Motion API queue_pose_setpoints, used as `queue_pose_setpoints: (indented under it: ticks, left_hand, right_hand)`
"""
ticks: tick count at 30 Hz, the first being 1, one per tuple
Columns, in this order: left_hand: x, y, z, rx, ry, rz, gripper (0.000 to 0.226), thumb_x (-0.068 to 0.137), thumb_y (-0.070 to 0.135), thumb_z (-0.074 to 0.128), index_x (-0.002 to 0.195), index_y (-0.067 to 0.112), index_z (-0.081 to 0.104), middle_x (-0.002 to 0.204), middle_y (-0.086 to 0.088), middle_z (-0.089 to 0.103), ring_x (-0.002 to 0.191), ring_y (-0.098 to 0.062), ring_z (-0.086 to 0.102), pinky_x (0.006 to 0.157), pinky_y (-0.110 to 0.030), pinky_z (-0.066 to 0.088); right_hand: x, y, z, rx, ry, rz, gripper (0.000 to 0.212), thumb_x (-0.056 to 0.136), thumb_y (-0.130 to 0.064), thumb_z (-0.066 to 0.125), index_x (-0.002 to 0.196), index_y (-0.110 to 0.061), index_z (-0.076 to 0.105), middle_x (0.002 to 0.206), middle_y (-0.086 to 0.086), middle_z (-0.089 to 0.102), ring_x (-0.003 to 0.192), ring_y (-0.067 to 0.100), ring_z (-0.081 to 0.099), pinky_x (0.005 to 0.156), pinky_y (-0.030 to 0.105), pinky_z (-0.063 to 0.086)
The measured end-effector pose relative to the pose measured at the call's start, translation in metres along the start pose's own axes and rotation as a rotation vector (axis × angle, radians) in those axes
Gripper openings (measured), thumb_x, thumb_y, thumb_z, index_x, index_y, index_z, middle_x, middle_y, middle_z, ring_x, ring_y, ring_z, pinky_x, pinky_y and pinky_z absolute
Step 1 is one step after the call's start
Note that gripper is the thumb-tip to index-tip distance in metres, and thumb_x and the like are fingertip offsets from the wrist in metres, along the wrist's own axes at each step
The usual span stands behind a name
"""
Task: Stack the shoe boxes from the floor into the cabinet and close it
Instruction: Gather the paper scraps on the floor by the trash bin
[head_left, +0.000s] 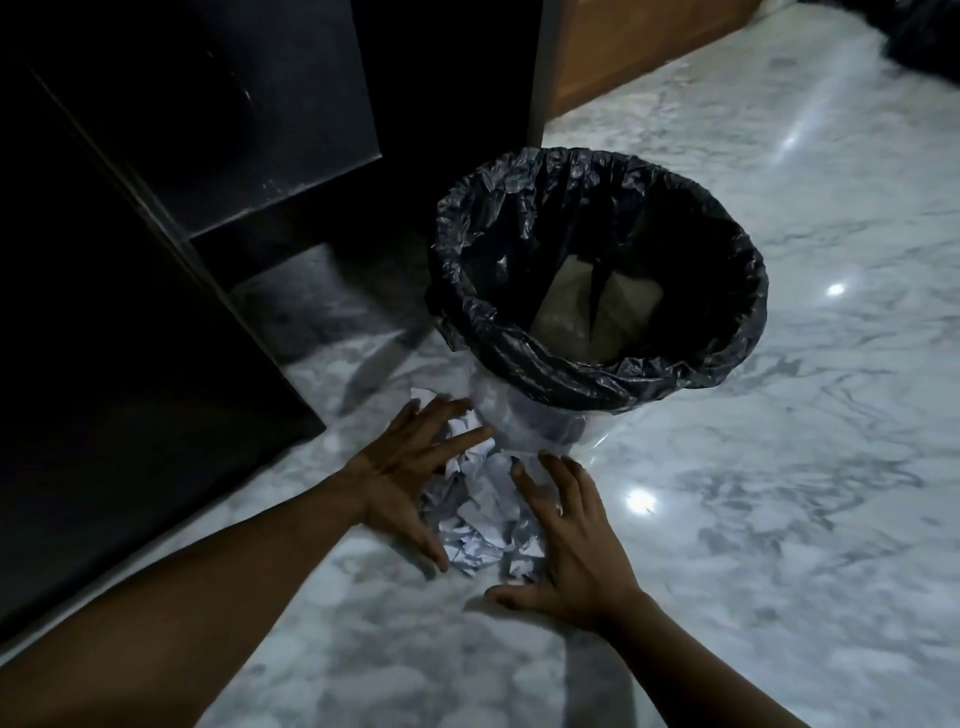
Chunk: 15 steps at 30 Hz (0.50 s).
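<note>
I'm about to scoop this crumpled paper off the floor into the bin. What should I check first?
1. Hands flank the crumpled paper: ok; left hand and right hand sit either side, fingers spread.
2. Paper gripped: not ok; neither hand curls round it yet.
3. Bin upright, mouth open: ok; black liner folded over the rim.
4. Room inside: ok; only brown pieces low down.
5. Every scrap gathered: cannot tell; the hands hide part of the pile.
</note>
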<state>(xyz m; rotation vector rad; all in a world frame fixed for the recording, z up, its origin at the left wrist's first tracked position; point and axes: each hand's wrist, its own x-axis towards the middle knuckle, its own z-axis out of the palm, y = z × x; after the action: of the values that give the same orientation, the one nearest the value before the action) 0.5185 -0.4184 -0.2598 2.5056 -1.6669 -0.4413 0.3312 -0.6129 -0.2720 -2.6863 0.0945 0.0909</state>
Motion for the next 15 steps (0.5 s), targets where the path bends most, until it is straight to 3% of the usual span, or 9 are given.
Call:
queue_pose_setpoints:
  ticks: [4,7,9,12,15]
  left_hand:
    - [-0.005,0.002,0.013,-0.004,0.012,0.004,0.139,0.037,0.101,0.052,0.151,0.048,-0.006,0.164,0.001,-0.010,0.151,-0.024,-0.014,0.120,-0.060,0.005]
    - [-0.013,0.011,0.022,-0.009,0.038,0.002,0.131,0.043,0.101,0.050,0.150,0.051,-0.006,0.164,0.001,-0.008,0.150,-0.024,-0.017,0.121,-0.057,-0.001]
    - [-0.017,0.018,0.026,-0.012,0.068,0.005,0.127,0.048,0.100,0.050,0.152,0.049,-0.001,0.164,0.001,-0.006,0.150,-0.023,-0.018,0.121,-0.054,-0.003]
    - [-0.021,0.025,0.029,-0.004,0.125,0.010,0.120,0.054,0.099,0.048,0.153,0.045,0.008,0.164,0.000,0.002,0.151,-0.023,-0.012,0.122,-0.054,0.002]
    - [-0.023,0.028,0.030,-0.029,0.151,-0.002,0.118,0.055,0.099,0.044,0.153,0.041,0.013,0.164,-0.001,0.007,0.152,-0.022,-0.009,0.122,-0.051,0.001]
  right_hand:
    - [0.004,-0.005,0.009,-0.041,-0.006,-0.023,0.120,0.059,-0.098,0.045,0.155,-0.044,-0.001,0.163,0.010,0.009,0.149,0.037,0.010,0.118,0.061,0.017]
    - [0.005,-0.004,0.012,-0.071,-0.008,-0.047,0.117,0.061,-0.098,0.043,0.155,-0.042,-0.001,0.163,0.013,0.011,0.149,0.040,0.015,0.115,0.066,0.017]
    - [0.005,-0.004,0.012,-0.095,-0.037,-0.077,0.114,0.064,-0.097,0.041,0.153,-0.045,-0.007,0.164,0.012,0.002,0.150,0.039,0.010,0.114,0.069,0.012]
    - [0.007,-0.007,0.014,-0.091,-0.049,-0.103,0.096,0.074,-0.092,0.027,0.150,-0.050,-0.013,0.164,0.004,-0.013,0.152,0.034,-0.002,0.114,0.070,-0.003]
    - [0.011,-0.011,0.017,-0.019,-0.009,-0.083,0.069,0.089,-0.078,0.013,0.150,-0.053,-0.005,0.165,0.006,0.003,0.152,0.032,0.008,0.113,0.072,0.000]
